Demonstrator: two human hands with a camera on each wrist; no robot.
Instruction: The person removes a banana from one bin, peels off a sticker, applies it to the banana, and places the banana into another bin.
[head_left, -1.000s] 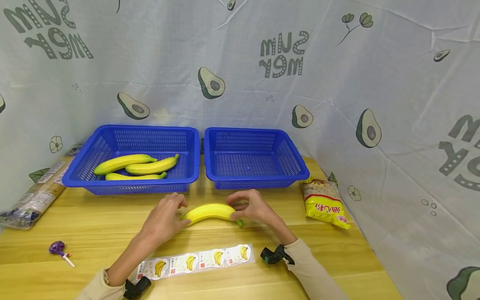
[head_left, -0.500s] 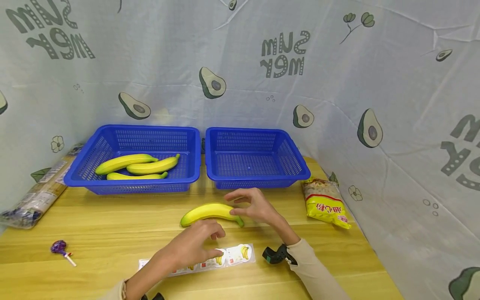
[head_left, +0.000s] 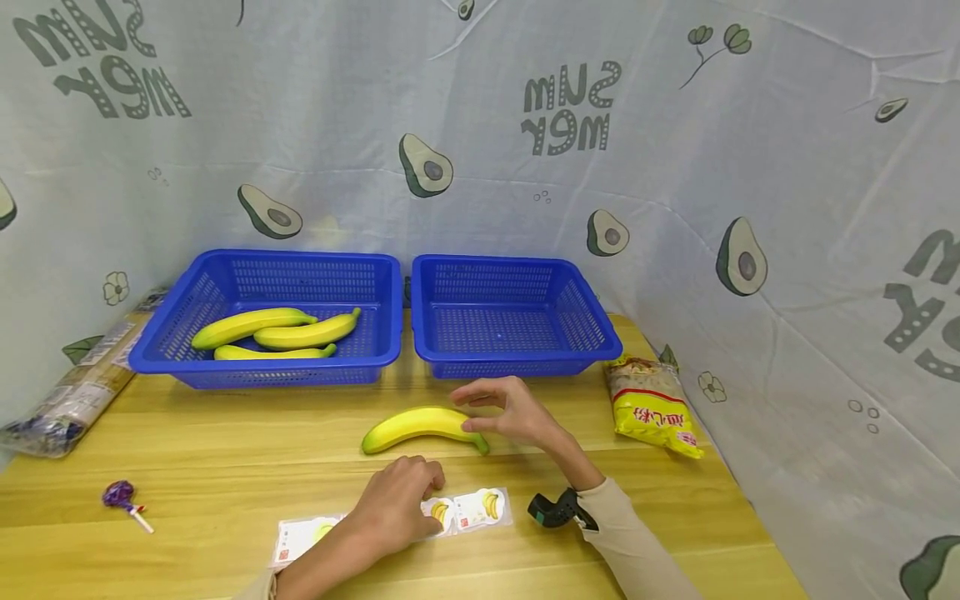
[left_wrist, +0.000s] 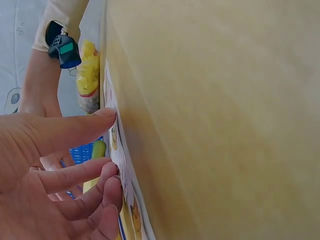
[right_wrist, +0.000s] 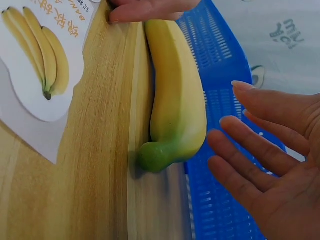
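A yellow banana with a green stem lies on the table. At its stem end hovers my right hand, fingers loosely bent. The right wrist view shows that hand's fingers spread apart beside the banana, holding nothing. My left hand is down over a strip of banana stickers, covering its middle. In the left wrist view the thumb and fingertips meet the strip, with a gap between thumb and forefinger. One printed sticker shows large in the right wrist view.
Behind the hands stand two blue baskets: the left basket holds 3 bananas, while the right basket has none. A yellow food bag lies right. A lollipop and a long wrapped package lie left.
My left hand has left the banana's end and moved toward me and right, down onto the sticker strip. My right hand stays near the stem, its fingers slightly raised. The banana is still.
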